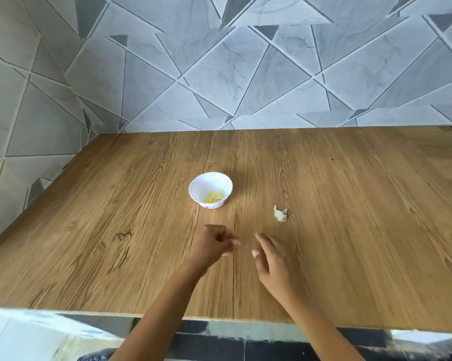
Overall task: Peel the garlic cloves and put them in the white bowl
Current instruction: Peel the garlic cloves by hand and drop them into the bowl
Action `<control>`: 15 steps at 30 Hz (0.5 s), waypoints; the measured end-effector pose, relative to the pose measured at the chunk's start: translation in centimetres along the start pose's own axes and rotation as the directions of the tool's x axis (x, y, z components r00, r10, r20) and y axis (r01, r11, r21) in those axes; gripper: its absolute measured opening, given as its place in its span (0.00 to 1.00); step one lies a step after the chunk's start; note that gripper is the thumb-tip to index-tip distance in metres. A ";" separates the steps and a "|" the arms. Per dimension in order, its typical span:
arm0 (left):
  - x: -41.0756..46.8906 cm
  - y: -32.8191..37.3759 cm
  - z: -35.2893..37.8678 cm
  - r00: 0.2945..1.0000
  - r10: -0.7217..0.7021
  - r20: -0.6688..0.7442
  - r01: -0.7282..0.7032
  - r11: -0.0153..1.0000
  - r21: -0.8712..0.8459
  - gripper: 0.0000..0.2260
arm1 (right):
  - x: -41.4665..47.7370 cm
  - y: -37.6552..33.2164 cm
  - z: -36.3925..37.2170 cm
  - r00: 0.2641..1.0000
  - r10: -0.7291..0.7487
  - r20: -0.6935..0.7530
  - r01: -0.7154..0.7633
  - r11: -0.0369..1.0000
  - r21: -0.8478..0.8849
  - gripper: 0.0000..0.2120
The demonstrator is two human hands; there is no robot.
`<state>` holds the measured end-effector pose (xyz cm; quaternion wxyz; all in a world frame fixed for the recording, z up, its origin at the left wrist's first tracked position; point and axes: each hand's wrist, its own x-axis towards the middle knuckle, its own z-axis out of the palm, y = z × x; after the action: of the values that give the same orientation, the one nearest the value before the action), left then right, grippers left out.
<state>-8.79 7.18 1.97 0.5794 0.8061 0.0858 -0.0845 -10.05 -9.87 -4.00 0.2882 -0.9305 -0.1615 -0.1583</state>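
From the head view, your two hands hover over the brown wood-grain table (363, 243), between its near edge and the task's things. Your left hand (214, 243) has its fingers loosely curled, with nothing visible between them, though it is a little blurred. Your right hand (270, 259) has its fingers straight and slightly spread, holding nothing. The small white scalloped bowl (203, 184) stands beyond your left hand, and a few pale yellow peeled garlic cloves (214, 197) lie in its bottom. The one piece I can see left on the table, a whitish garlic clove in papery skin (280, 214), lies to the right of the bowl, just beyond your right hand and apart from it. You seem to be between cloves, with several already done. The next move likely calls for your right hand to reach forward, pinch that clove and bring it between both hands for peeling. Behind the table rises a grey marbled wall of triangular tiles (219, 74).
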 end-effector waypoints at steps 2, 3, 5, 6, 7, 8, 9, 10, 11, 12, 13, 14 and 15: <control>-0.5 -0.5 -0.2 1.000 0.008 0.000 -0.008 0.995 0.099 0.03 | -0.3 -0.3 0.2 0.996 -0.011 0.092 0.023 0.990 -0.136 0.27; -0.5 -0.6 -0.2 1.000 0.019 -0.004 -0.018 0.988 0.154 0.03 | -0.3 -0.3 0.2 0.991 -0.008 0.131 0.029 0.987 -0.158 0.30; -0.5 -0.7 0.0 0.999 0.038 -0.016 -0.032 0.964 0.266 0.04 | -0.3 -0.3 0.4 0.982 -0.001 0.190 0.033 0.986 -0.164 0.36; -0.5 -0.6 0.1 0.999 0.044 -0.022 -0.035 0.948 0.316 0.05 | -0.3 -0.2 0.6 0.983 0.006 0.185 0.026 0.985 -0.171 0.38; -0.4 -0.4 0.3 0.998 0.047 -0.029 -0.034 0.934 0.357 0.05 | -0.4 -0.1 0.8 0.984 0.016 0.180 0.018 0.982 -0.188 0.38; -0.3 -0.2 0.4 0.998 0.043 -0.036 -0.026 0.922 0.387 0.05 | -0.3 -0.2 0.8 0.983 0.033 0.181 0.007 0.976 -0.216 0.37; -0.3 0.0 0.5 0.998 0.036 -0.041 -0.016 0.912 0.409 0.04 | -0.3 -0.2 0.8 0.979 0.055 0.194 -0.007 0.972 -0.236 0.35; -0.2 0.1 0.6 0.999 0.028 -0.044 -0.007 0.906 0.424 0.04 | -0.3 -0.3 0.7 0.978 0.070 0.197 -0.018 0.968 -0.252 0.33; -0.2 0.1 0.6 0.999 0.020 -0.042 0.000 0.902 0.431 0.04 | -0.4 -0.4 0.7 0.978 0.078 0.192 -0.026 0.965 -0.259 0.32; -0.1 0.1 0.6 0.999 0.010 -0.036 0.007 0.904 0.428 0.03 | -0.5 -0.6 0.6 0.978 0.090 0.188 -0.039 0.964 -0.261 0.32; 0.0 0.1 0.5 1.000 0.001 -0.031 0.012 0.908 0.419 0.03 | -0.5 -0.7 0.6 0.979 0.094 0.178 -0.045 0.964 -0.261 0.32; 0.0 0.1 0.5 0.999 -0.006 -0.031 0.018 0.911 0.412 0.03 | -0.5 -0.8 0.5 0.980 0.096 0.172 -0.049 0.964 -0.263 0.32; 0.1 0.1 0.6 0.999 -0.006 -0.038 0.021 0.905 0.424 0.03 | -0.5 -0.8 0.5 0.982 0.094 0.165 -0.047 0.962 -0.271 0.32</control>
<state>-8.68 6.59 1.89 0.3882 0.9135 0.0814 -0.0906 -10.72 -9.01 -4.23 0.1509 -0.9762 -0.1305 -0.0852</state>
